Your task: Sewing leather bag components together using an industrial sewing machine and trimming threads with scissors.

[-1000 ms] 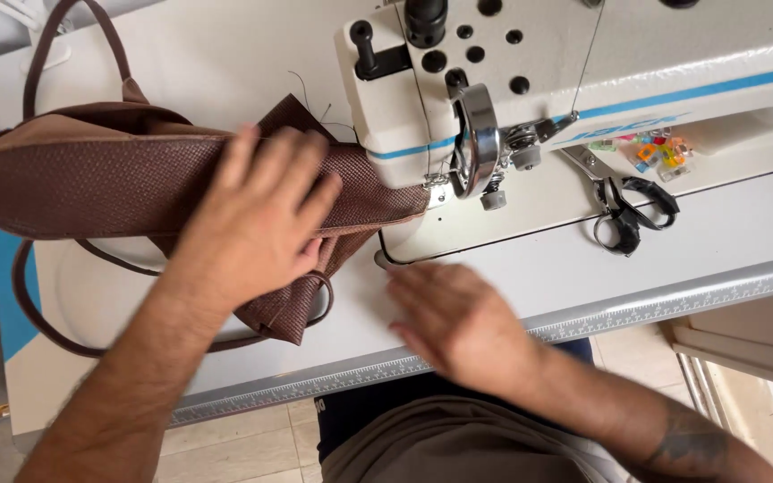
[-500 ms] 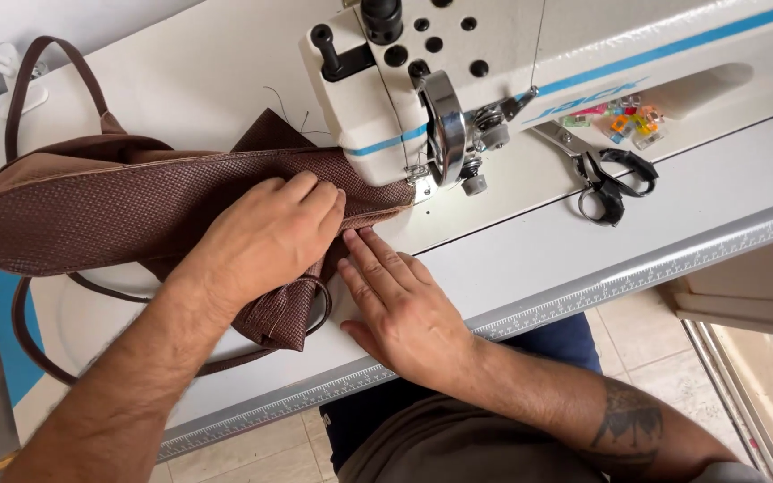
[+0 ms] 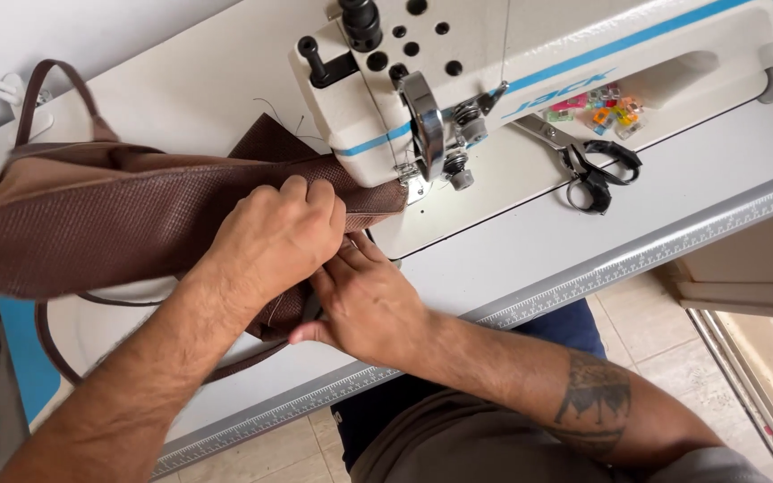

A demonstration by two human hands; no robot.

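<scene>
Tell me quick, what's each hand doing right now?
Left hand: curled, pressing the brown bag down.
Right hand: fingers tucked at the bag's edge; grip cannot be told.

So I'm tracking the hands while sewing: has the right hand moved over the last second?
Yes. The right hand has slid from the table's front edge toward the sewing machine, meeting the left hand on the brown bag.
</scene>
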